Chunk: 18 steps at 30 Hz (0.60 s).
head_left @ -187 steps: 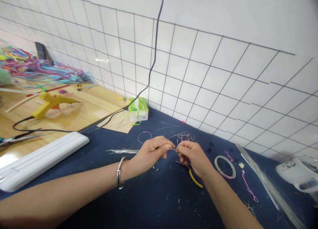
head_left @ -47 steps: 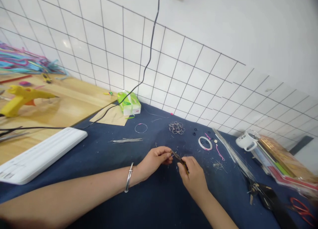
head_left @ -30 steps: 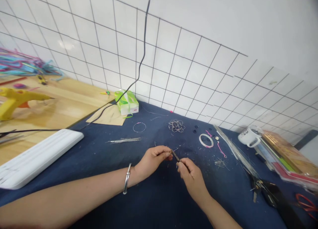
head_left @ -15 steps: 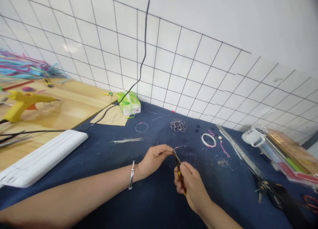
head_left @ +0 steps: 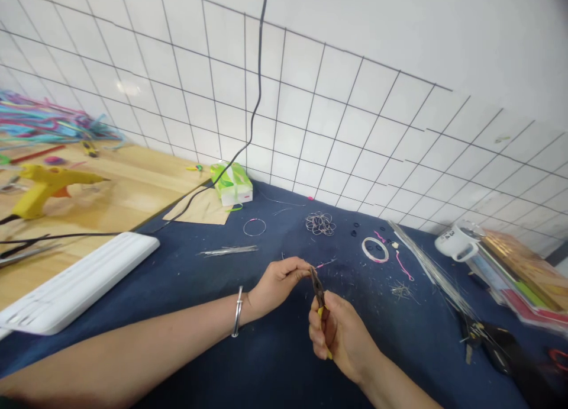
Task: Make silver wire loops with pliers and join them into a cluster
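Observation:
My left hand (head_left: 279, 282) pinches a thin wire (head_left: 327, 263) that carries a bit of pink and sticks out to the right past the fingertips. In my right hand (head_left: 339, 332) is a pair of pliers (head_left: 319, 288) with yellow handles, its dark jaws pointing up and meeting the wire close to my left fingertips. Whether the jaws are fully closed is too small to tell. Beyond my hands lie a tangle of wire rings (head_left: 320, 224), a single wire ring (head_left: 254, 226) with a pink spot, and a bundle of short straight wires (head_left: 231, 251).
At right are a tape roll (head_left: 375, 250), long wires (head_left: 432, 273), a white mug (head_left: 457, 243) and a black-handled tool (head_left: 488, 338). Leftward stand a white power strip (head_left: 84, 284), a yellow glue gun (head_left: 48, 187) and a green tissue pack (head_left: 233, 184). A black cable (head_left: 252, 125) hangs down.
The pliers stand slightly more upright, and my right hand's fingers sit looser on the handles. My left hand keeps its pinch on the wire.

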Motion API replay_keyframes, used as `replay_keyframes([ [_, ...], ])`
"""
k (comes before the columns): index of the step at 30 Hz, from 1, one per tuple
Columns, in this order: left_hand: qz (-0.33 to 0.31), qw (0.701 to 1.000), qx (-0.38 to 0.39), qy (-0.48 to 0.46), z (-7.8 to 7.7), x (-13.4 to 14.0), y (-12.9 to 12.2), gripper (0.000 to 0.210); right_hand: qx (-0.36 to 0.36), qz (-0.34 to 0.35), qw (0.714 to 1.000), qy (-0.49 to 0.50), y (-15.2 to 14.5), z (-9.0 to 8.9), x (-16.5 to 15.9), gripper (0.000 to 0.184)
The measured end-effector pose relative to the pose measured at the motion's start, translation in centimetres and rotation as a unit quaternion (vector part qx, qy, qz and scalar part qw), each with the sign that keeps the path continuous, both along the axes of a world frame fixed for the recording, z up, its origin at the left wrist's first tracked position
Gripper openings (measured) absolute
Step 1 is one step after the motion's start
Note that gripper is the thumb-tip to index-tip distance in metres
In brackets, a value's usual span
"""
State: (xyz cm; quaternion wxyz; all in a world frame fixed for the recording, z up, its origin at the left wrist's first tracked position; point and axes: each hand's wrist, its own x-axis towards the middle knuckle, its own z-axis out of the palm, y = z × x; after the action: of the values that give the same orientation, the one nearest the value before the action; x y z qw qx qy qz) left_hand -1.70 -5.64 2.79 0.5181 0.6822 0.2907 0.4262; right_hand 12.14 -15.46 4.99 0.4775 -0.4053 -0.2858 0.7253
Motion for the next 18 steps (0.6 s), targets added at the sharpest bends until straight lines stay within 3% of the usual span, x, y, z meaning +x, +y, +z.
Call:
replay_keyframes([
  [4,0.009,0.999,-0.03,-0.009,0.3,0.0,-0.1,0.014,0.053,-0.004,0.99,-0.133,0.3,0.1,0.5,0.035],
  [6,0.004,0.999,-0.049,-0.019,0.3,0.0,0.0,0.013,0.111,-0.003,0.953,-0.282,0.3,0.5,1.5,0.032],
  [7,0.001,0.997,-0.066,-0.029,0.2,0.1,0.0,0.013,0.15,-0.012,0.917,-0.369,0.4,0.7,2.1,0.03],
  [9,-0.005,0.992,-0.114,-0.059,0.0,0.1,0.1,0.013,0.239,-0.069,0.809,-0.532,0.7,1.1,3.9,0.024],
  [10,-0.01,0.987,-0.141,-0.075,0.0,0.1,0.2,0.014,0.272,-0.104,0.753,-0.589,1.0,1.2,4.8,0.022],
  [12,-0.033,0.975,-0.194,-0.101,-0.1,0.1,0.1,0.016,0.29,-0.154,0.669,-0.667,1.9,0.8,6.8,0.022],
  [14,-0.061,0.964,-0.234,-0.113,-0.1,0.1,0.0,0.017,0.277,-0.144,0.613,-0.726,2.9,-0.1,8.3,0.022],
  [18,-0.096,0.95,-0.276,-0.114,-0.2,0.2,-0.3,0.017,0.292,-0.076,0.552,-0.778,4.5,-1.8,9.5,0.02],
])
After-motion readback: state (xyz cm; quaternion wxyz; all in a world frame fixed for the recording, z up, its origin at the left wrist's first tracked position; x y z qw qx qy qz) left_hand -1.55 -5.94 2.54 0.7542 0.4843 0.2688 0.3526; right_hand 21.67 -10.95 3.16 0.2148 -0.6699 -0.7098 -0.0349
